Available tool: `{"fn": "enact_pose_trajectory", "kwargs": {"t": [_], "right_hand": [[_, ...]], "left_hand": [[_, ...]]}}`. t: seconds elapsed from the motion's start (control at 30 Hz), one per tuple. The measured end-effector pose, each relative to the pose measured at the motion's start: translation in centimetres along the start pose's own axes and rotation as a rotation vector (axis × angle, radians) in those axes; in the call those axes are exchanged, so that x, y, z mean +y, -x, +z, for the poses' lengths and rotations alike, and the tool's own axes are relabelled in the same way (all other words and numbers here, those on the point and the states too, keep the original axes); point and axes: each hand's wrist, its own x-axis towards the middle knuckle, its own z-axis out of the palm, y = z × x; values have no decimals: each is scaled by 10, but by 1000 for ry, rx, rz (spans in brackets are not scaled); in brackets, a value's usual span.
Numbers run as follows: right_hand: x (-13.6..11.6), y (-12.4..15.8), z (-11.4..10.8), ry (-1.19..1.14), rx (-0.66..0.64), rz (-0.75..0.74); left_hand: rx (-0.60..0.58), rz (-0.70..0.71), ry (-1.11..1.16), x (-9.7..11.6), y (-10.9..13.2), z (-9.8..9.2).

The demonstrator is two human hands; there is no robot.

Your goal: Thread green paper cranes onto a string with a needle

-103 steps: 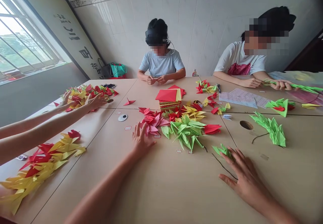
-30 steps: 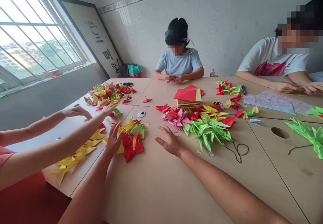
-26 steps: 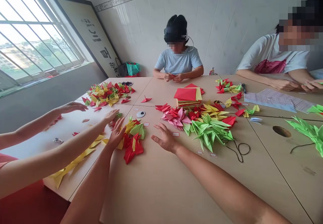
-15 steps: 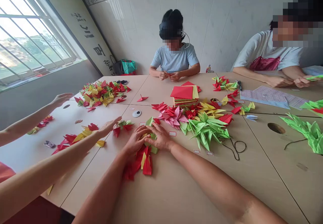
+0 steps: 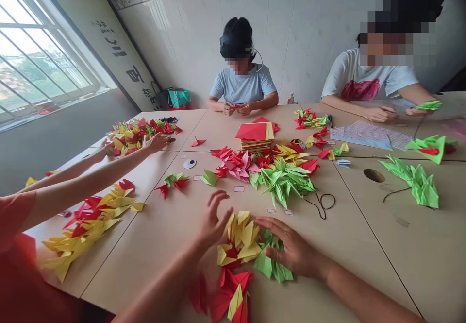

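Note:
A small heap of folded paper pieces point(image 5: 240, 243), yellow, red and green, lies on the beige table point(image 5: 345, 245) right in front of me. My left hand point(image 5: 213, 218) stands at the heap's left side, fingers spread and raised. My right hand point(image 5: 291, 250) lies flat over the green pieces at the heap's right side, fingers stretched out. Neither hand grips anything.
A person on my left stretches both arms point(image 5: 91, 177) toward a far pile point(image 5: 140, 133). More folded pieces point(image 5: 87, 221) lie at left, a green and pink pile point(image 5: 273, 172) and a stack of paper squares point(image 5: 255, 136) at centre. Two other people sit opposite. A black cord point(image 5: 322, 201) and a table hole point(image 5: 374, 175) lie to the right.
My hands have dragged the folded pieces from mid-table toward me, and the heap now sits close to the near edge. The neighbour's arms reached out to the far pile.

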Motion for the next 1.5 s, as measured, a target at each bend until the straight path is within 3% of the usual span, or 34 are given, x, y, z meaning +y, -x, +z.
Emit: {"fn": "enact_pose_trajectory", "kwargs": {"t": [0.1,0.2,0.27,0.37,0.57,0.63,0.7,0.8,0.93,1.03,1.1,1.2,1.27,1.33,1.43,1.5], "right_hand": [[0,19,-5,-102,72,106],[-5,22,-5,-161,120,131],[-10,20,-6,-135,105,135],[-17,17,-7,-35,57,109],[-17,12,-15,-32,13,89],[-14,11,-19,-112,26,118],[-13,11,-22,-170,54,120],[-21,10,-23,-159,143,117],[-54,5,-13,-202,219,162],[-73,0,-1,-482,129,200],[-73,-1,1,-586,111,245],[-52,0,-18,-458,306,279],[-34,-1,-44,-277,493,294],[-19,-3,-72,-190,570,316],[-10,-5,-92,-39,664,310],[-13,-2,-84,164,669,220]], "left_hand": [[150,-144,-94,-28,-46,-14],[42,-215,-136,-52,-78,-23],[-59,-248,-145,-60,-80,-28],[-171,-276,-135,-59,-53,-42],[-327,-236,18,-32,49,-77],[-334,-242,73,-21,77,-81],[-265,-301,160,-10,95,-78],[-135,-397,325,9,98,-68],[-62,-387,602,45,76,-48],[-179,-275,691,69,65,-36],[-278,-176,653,73,65,-37],[-359,-26,413,57,76,-55],[-491,26,181,38,89,-70],[-603,58,7,20,103,-80],[-645,100,-150,5,118,-75],[-610,153,-175,3,119,-64]]}}
